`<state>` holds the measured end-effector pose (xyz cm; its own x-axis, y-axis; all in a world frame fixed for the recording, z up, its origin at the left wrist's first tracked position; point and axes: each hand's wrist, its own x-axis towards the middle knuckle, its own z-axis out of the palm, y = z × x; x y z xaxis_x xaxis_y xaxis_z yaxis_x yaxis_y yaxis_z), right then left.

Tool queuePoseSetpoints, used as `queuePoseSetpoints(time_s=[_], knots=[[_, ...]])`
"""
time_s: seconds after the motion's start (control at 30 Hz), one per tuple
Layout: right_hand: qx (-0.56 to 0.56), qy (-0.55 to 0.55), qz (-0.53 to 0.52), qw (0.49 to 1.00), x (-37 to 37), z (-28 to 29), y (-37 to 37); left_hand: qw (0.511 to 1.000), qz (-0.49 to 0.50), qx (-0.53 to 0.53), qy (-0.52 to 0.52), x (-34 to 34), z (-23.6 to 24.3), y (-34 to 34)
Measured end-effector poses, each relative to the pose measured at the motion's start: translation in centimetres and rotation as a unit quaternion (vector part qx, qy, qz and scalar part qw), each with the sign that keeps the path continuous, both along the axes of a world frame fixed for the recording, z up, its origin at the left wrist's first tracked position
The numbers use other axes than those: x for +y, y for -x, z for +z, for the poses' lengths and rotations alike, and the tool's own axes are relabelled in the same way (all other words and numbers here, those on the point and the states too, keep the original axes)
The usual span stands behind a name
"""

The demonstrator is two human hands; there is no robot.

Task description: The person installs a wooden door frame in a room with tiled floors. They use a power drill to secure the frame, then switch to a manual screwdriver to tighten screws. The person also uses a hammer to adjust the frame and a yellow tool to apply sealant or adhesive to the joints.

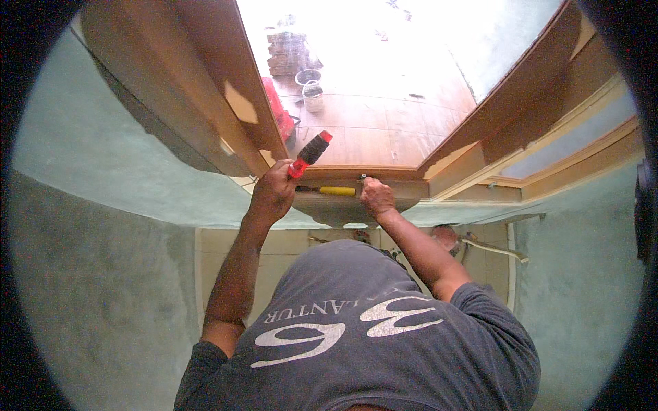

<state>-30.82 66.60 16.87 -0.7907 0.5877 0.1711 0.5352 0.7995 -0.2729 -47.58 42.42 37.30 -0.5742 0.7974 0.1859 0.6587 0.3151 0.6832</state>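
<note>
My left hand (pixel 273 192) is raised in front of the wooden window frame, closed around a red and black tool with a thick ribbed grip (pixel 314 152). The tool's other end is hidden by the hand, so its kind is unclear. Close to the sill's inner edge, my right hand (pixel 378 196) has its fingers pinched together at a small dark metallic piece (pixel 363 177). Between the two hands, a yellow-handled tool with a dark shaft (pixel 336 191) lies on the wooden sill (pixel 404 190).
An open window sash with glass (pixel 548 161) juts out on the right. Beyond the opening stand buckets (pixel 312 97), a red object (pixel 276 109) and a brick stack (pixel 286 53). Grey-green plastered walls (pixel 96 260) flank me. Below the sill, several items lie on the floor (pixel 490 264).
</note>
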Motion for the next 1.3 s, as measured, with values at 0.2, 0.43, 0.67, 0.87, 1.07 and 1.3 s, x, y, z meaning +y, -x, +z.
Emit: queuePoseSetpoints(time_s=[0.2, 0.43, 0.67, 0.87, 1.07, 1.3], knots=[[-0.024, 0.074, -0.013, 0.997, 0.2, 0.6, 0.7, 0.999, -0.006, -0.053, 0.005, 0.3, -1.0, -0.1], [0.02, 0.094, -0.038, 0.995, 0.2, 0.3, 1.1, 0.991, 0.044, -0.097, 0.078, -1.6, -1.7, -1.3], [-0.005, 0.152, -0.057, 0.987, -0.6, 1.5, 1.6, 0.98, 0.105, -0.157, 0.064, -4.1, -2.8, -1.6], [-0.018, 0.143, -0.02, 0.989, 0.7, 1.3, 1.5, 0.974, 0.086, -0.187, 0.097, -5.2, -5.0, -1.8], [0.066, 0.14, 0.08, 0.985, 0.8, 0.6, 0.5, 0.972, 0.085, -0.195, 0.098, -6.9, -7.5, -2.7], [0.112, 0.295, -0.056, 0.947, 0.7, 2.9, -1.0, 0.96, 0.09, -0.212, 0.157, -9.0, -10.0, -3.1]])
